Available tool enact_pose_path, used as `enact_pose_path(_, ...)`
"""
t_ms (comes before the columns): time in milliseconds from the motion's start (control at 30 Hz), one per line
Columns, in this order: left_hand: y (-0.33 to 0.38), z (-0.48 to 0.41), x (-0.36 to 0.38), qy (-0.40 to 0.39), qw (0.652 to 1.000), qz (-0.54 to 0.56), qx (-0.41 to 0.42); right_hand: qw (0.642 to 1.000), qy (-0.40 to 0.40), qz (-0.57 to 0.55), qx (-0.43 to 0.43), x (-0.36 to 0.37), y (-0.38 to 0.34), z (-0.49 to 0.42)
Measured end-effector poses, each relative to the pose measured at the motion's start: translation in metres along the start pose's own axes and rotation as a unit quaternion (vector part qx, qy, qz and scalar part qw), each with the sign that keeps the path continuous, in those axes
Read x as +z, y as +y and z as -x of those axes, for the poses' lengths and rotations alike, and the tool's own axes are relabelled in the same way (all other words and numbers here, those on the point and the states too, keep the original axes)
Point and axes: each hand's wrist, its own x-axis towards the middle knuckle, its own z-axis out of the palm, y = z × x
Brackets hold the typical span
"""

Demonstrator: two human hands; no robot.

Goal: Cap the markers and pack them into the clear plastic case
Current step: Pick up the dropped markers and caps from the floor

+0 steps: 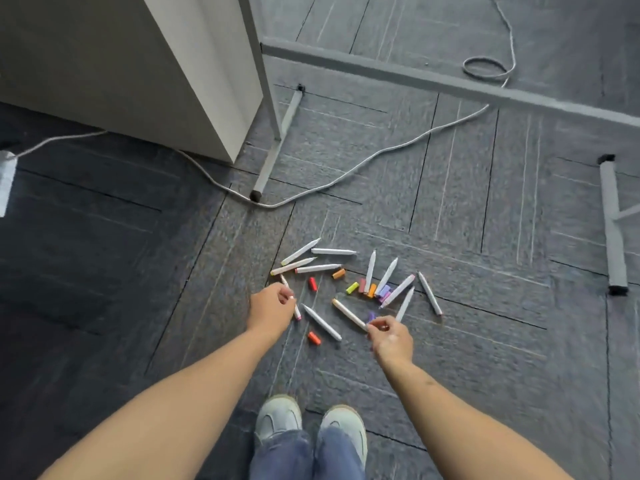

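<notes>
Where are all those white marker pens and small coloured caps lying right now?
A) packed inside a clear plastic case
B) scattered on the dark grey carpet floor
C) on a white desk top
B: the white marker pens and small coloured caps lie scattered on the dark grey carpet floor, just ahead of the person's pale shoes.

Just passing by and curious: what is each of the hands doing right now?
Left hand: grips a pink-tipped marker.
Right hand: pinches a purple cap, it seems.

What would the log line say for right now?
step: pickup | left grip: holds white pink-ended plastic marker | right grip: at small purple cap, hold unclear
</notes>
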Motion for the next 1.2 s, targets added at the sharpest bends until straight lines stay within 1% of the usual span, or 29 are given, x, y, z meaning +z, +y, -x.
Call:
enact_pose_path(67,-0.016,-0.012,0.020,0.021,0.999,0.009,-0.039,0.995,0.007,-0.080,0.064,0.016,-0.001,-0.011)
enact_pose_path(100,-0.022,-0.017,0.028,0.034,0.998,0.015,-0.059,0.986,0.014,-0.129,0.102,0.023,-0.001,-0.017)
enact_pose_path(233,-0.031,-0.041,0.057,0.093,0.988,0.058,-0.113,0.930,0.046,-0.284,0.230,0.051,-0.009,-0.040)
enact_pose_path(300,-0.029,-0.052,0.068,0.112,0.983,0.084,-0.122,0.901,0.036,-0.339,0.268,0.068,-0.014,-0.051)
enact_pose_path(333,-0.028,-0.057,0.071,0.120,0.980,0.095,-0.128,0.893,0.024,-0.354,0.277,0.076,-0.017,-0.054)
enact_pose_path(433,-0.029,-0.070,0.075,0.138,0.977,0.085,-0.136,0.876,-0.026,-0.384,0.291,0.091,-0.019,-0.064)
enact_pose_path(533,-0.036,-0.078,0.076,0.137,0.980,0.050,-0.139,0.889,-0.114,-0.353,0.269,0.095,-0.009,-0.067)
enact_pose_path(567,-0.037,-0.079,0.076,0.136,0.980,0.046,-0.140,0.887,-0.128,-0.352,0.271,0.093,-0.006,-0.065)
enact_pose_path(633,-0.040,-0.083,0.075,0.135,0.980,0.037,-0.139,0.878,-0.124,-0.366,0.284,0.092,-0.005,-0.062)
enact_pose_path(700,-0.040,-0.085,0.074,0.133,0.980,0.025,-0.143,0.868,-0.090,-0.379,0.307,0.094,-0.012,-0.060)
enact_pose_path(733,-0.040,-0.085,0.073,0.131,0.981,0.020,-0.145,0.866,-0.059,-0.380,0.321,0.096,-0.016,-0.059)
enact_pose_path(800,-0.040,-0.085,0.071,0.128,0.982,0.014,-0.140,0.875,0.012,-0.357,0.326,0.098,-0.018,-0.058)
enact_pose_path(833,-0.041,-0.084,0.070,0.125,0.983,0.013,-0.135,0.884,0.035,-0.350,0.309,0.096,-0.018,-0.055)
enact_pose_path(867,-0.042,-0.083,0.068,0.122,0.984,0.013,-0.128,0.900,0.054,-0.328,0.281,0.093,-0.019,-0.050)
enact_pose_path(900,-0.043,-0.082,0.067,0.118,0.985,0.014,-0.122,0.927,0.068,-0.283,0.239,0.088,-0.020,-0.043)
enact_pose_path(933,-0.046,-0.082,0.066,0.114,0.986,0.019,-0.117,0.953,0.075,-0.232,0.178,0.085,-0.020,-0.038)
enact_pose_path(967,-0.048,-0.081,0.064,0.109,0.987,0.031,-0.110,0.973,0.072,-0.188,0.114,0.081,-0.020,-0.032)
enact_pose_path(1000,-0.050,-0.080,0.062,0.103,0.989,0.043,-0.098,0.984,0.062,-0.159,0.059,0.079,-0.019,-0.029)
enact_pose_path(1100,-0.056,-0.073,0.056,0.084,0.994,0.053,-0.039,0.996,-0.008,-0.063,-0.069,0.077,-0.018,-0.026)
enact_pose_path(1167,-0.059,-0.068,0.054,0.075,0.994,0.079,-0.023,0.989,-0.066,0.019,-0.131,0.079,-0.016,-0.027)
enact_pose_path(1200,-0.060,-0.066,0.055,0.069,0.993,0.092,-0.022,0.984,-0.081,0.048,-0.151,0.082,-0.014,-0.028)
